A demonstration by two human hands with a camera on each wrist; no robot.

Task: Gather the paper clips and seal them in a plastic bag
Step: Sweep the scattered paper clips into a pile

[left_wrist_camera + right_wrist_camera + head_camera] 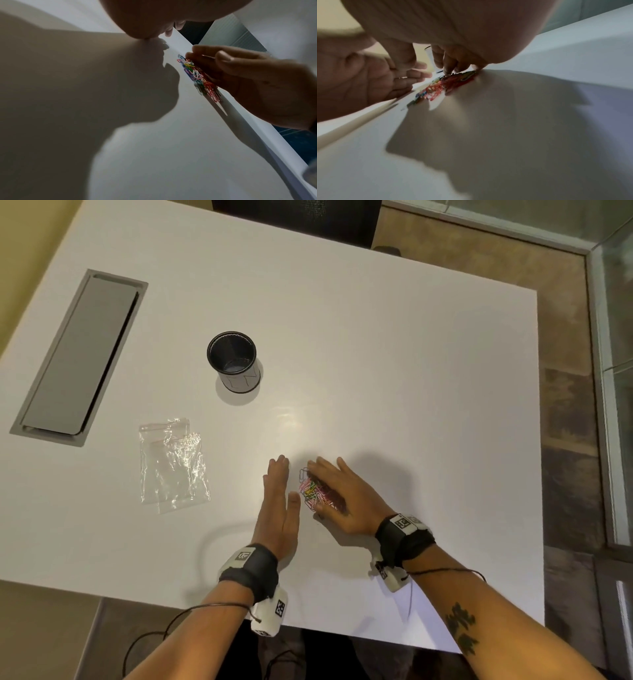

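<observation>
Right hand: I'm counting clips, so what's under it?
Part of the colourful paper clip pile shows beside the right hand; clips beneath its palm are hidden.

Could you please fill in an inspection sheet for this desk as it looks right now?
Surface: white rectangular table, with a grey recessed cable tray.
Job's things: heap of coloured paper clips between the hands; two clear plastic zip bags, overlapping, lying untouched.
Clutter: black round cup, upright, looks empty.
Grippers: left hand flat, edge-on beside the heap; right hand spread over the clips, fingers relaxed.
Cables: thin black wires from the wrist cameras.
Surroundings: dark chair back, patterned floor.
</observation>
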